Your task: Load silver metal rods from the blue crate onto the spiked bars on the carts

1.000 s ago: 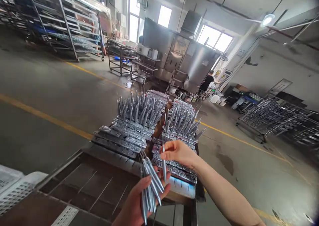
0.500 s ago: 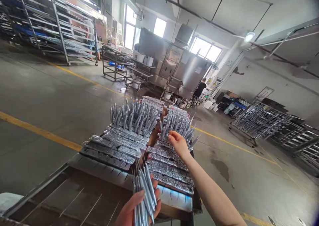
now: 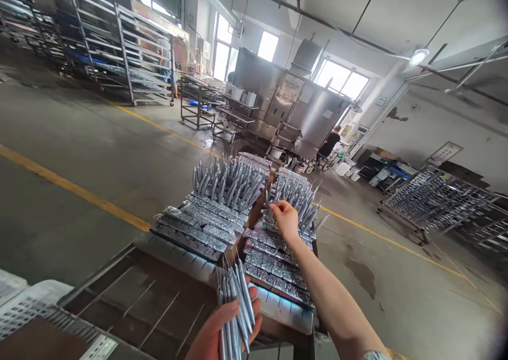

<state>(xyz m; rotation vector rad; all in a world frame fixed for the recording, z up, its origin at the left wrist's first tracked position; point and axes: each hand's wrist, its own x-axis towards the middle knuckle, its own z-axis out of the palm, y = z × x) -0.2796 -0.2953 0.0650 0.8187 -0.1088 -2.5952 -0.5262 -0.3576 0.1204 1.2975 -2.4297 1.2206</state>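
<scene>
So, my left hand (image 3: pixel 216 323) has a loose bunch of silver spindle-shaped pieces (image 3: pixel 236 309) in it, just this side of the bars. Thumb's across the front, the other fingers curl behind with a bit of space between them. The thin wire ends all point up and away from me, I'd guess so they don't snag and each piece can be grabbed the same way round.

My right hand (image 3: pixel 286 219) is further out, over the right-hand row. Thumb and forefinger are pressed together, looks like a pinch on one upright silver piece (image 3: pixel 267 197) at the near left corner of the right cluster (image 3: pixel 299 204). Can't tell whether its bottom end is seated, the neighbours and my fingers cover it. Tip grip makes sense to me, since a whole fist would probably knock the ones beside it.

The left cluster (image 3: pixel 226 185) stands upright too, a few leaning. Both sit toward the far side, with crusty silver bars (image 3: pixel 273 278) lying crosswise on the near side of each row. The gap down the middle probably leaves room to reach in. It's all on a metal frame (image 3: pixel 289 317), and there's a white perforated crate (image 3: pixel 39 299) near left.
</scene>
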